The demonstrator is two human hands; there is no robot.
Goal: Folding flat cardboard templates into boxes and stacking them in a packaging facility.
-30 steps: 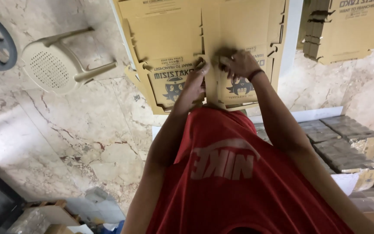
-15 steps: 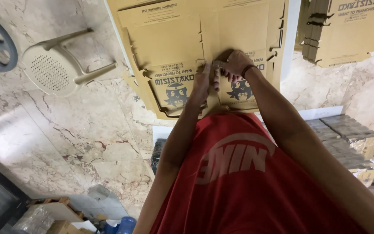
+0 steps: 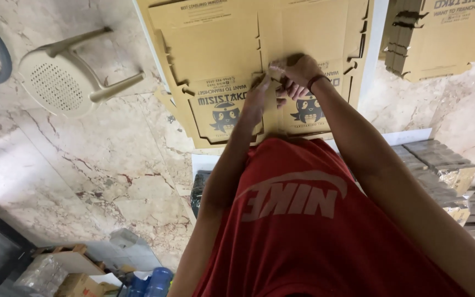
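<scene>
We are pressing our left hand [image 3: 257,99] and right hand [image 3: 299,74] onto a flat, die-cut brown cardboard box blank [image 3: 215,49]; a beige perforated plastic chair [image 3: 61,82] is standing nearby on the marble floor [image 3: 83,165].

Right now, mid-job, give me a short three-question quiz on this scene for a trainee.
1. True or false: the left hand and the right hand both rest on the flat cardboard box.
2. Which wrist wears the dark wristband? A) left B) right C) neither
3. What stands on the marble floor to the left of the cardboard in the head view?

Key: 1 true. 2 B. 3 a white plastic chair.
</scene>
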